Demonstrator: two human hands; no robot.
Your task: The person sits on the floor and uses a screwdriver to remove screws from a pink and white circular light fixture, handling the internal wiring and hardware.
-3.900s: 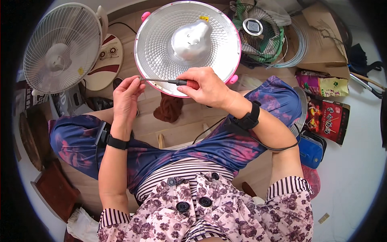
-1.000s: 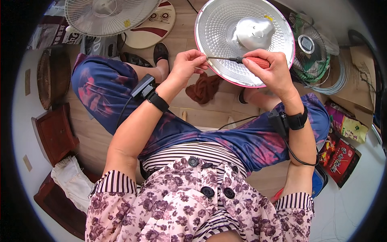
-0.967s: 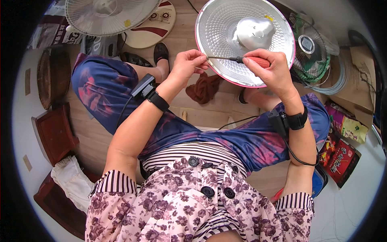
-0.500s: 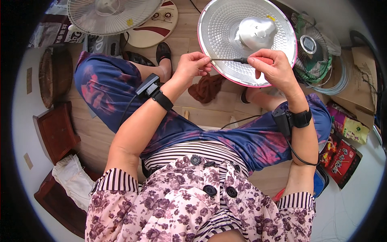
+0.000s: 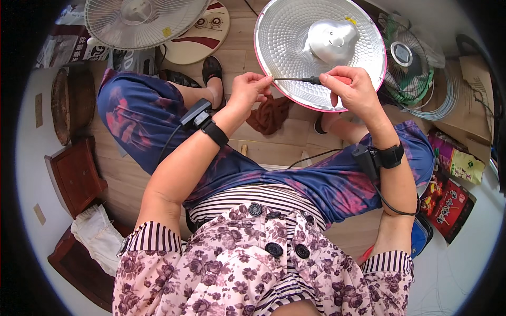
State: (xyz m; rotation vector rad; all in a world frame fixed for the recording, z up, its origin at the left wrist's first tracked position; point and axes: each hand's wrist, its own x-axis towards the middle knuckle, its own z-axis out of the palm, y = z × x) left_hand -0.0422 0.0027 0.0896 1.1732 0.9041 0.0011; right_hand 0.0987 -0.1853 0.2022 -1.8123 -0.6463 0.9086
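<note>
- Slim red-handled steel screwdriver (image 5: pixel 311 80): light, stiff, best gripped at its handle.
- Right hand (image 5: pixel 354 90) fingers wrap the handle.
- Left hand (image 5: pixel 247 92) fingertips pinch its tip, over the dimpled silver reflector dish (image 5: pixel 287 39).

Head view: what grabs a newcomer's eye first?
The big dimpled silver reflector dish with a pink rim at top centre, a rounded metal housing at its middle. In front of it the right hand grips a red-and-black-handled screwdriver, its thin shaft running left to the fingertips of the left hand. A white wire fan guard sits at top left on the wooden floor.
</note>
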